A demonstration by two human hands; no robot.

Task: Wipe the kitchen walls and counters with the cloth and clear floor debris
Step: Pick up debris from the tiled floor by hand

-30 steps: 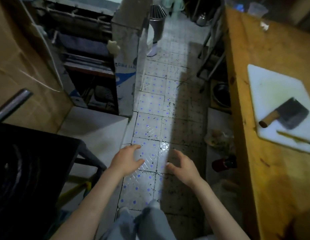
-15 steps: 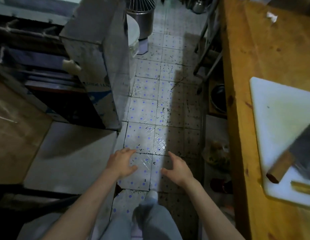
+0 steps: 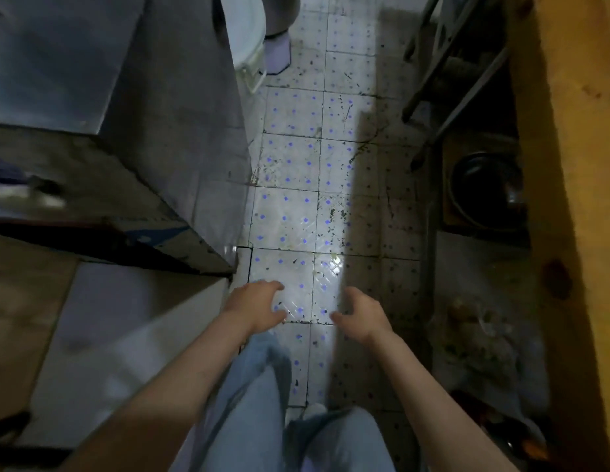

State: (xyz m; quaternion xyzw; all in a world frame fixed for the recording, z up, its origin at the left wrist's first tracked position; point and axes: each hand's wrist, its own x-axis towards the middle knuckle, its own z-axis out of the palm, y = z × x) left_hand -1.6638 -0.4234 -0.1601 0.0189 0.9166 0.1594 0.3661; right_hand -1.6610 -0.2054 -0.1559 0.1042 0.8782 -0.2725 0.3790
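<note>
White floor tiles [image 3: 290, 216] with blue dots run down the middle of the narrow kitchen aisle, and dark specks and bits of debris [image 3: 341, 212] are scattered over them, thickest toward the shadowed right side. Both arms reach forward and down above the tiles. The left hand [image 3: 254, 306] and the right hand [image 3: 363, 313] are held apart, palms turned toward each other, fingers loosely bent and holding nothing. No cloth shows in either hand. A grey metal cabinet [image 3: 174, 131] stands at the left, and a white bucket [image 3: 250, 32] sits beyond its far corner. The wooden counter [image 3: 576, 165] runs along the right edge, with a dark pot [image 3: 484, 189] on the shelf beneath it.
</note>
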